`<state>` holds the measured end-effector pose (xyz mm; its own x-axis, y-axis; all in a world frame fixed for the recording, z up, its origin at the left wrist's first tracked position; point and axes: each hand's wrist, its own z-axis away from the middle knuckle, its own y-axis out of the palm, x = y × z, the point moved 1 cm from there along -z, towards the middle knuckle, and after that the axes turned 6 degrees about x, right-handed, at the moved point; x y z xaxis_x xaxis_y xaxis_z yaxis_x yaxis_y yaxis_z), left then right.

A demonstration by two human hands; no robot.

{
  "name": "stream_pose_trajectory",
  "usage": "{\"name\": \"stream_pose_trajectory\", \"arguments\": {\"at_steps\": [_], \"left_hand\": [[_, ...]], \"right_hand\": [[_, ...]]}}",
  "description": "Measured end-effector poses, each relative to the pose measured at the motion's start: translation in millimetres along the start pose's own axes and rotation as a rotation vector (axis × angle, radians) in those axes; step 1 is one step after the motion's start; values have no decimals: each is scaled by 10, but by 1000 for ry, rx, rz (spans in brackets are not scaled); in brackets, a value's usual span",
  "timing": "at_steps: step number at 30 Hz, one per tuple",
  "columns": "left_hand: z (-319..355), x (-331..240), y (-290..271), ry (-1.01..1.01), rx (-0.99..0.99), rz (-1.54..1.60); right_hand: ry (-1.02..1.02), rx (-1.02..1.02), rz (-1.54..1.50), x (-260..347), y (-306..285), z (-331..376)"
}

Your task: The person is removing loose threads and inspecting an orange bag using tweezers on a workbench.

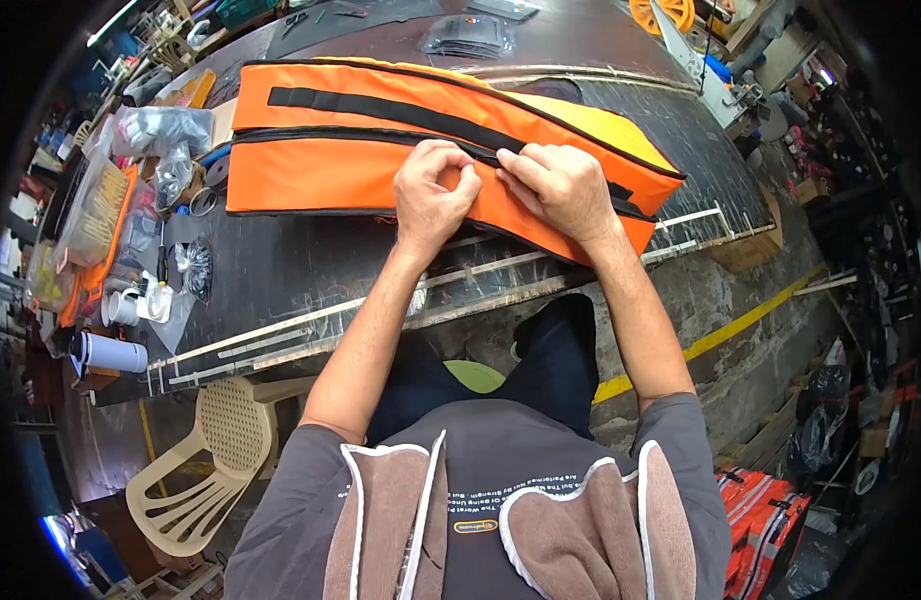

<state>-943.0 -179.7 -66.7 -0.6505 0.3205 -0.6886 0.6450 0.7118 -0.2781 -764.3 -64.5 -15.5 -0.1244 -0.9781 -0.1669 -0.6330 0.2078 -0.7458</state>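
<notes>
We see a long orange bag [381, 140] lying flat across the upper middle of the frame on a dark desk [281, 270], with a black strap [381, 108] along its top face and a black zipper line [321, 133] running its length. Both hands meet at that zipper line near the centre of the frame. The left hand [433, 195] has a narrow grip, its fingers curled and pinching the fabric at the seam. The right hand [559, 188] sits just beside it, touching it, with fingertips pressed into the same seam in a tight pinch. At the left of the frame, on the desk, we find clear plastic bags [161, 130] and a white cup [113, 352] near the edge. A cream plastic chair [216, 455] stands at lower left. A yellow floor line [731, 325] runs at the right.
</notes>
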Motion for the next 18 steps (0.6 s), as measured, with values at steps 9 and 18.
{"name": "stream_pose_trajectory", "arguments": {"at_steps": [9,18], "left_hand": [[-9,-20,-7,-21,10,3],[-22,13,15,0,10,-25]], "right_hand": [[-48,-2,51,-33,84,-45],[-62,3,13,-101,113,-32]]}}
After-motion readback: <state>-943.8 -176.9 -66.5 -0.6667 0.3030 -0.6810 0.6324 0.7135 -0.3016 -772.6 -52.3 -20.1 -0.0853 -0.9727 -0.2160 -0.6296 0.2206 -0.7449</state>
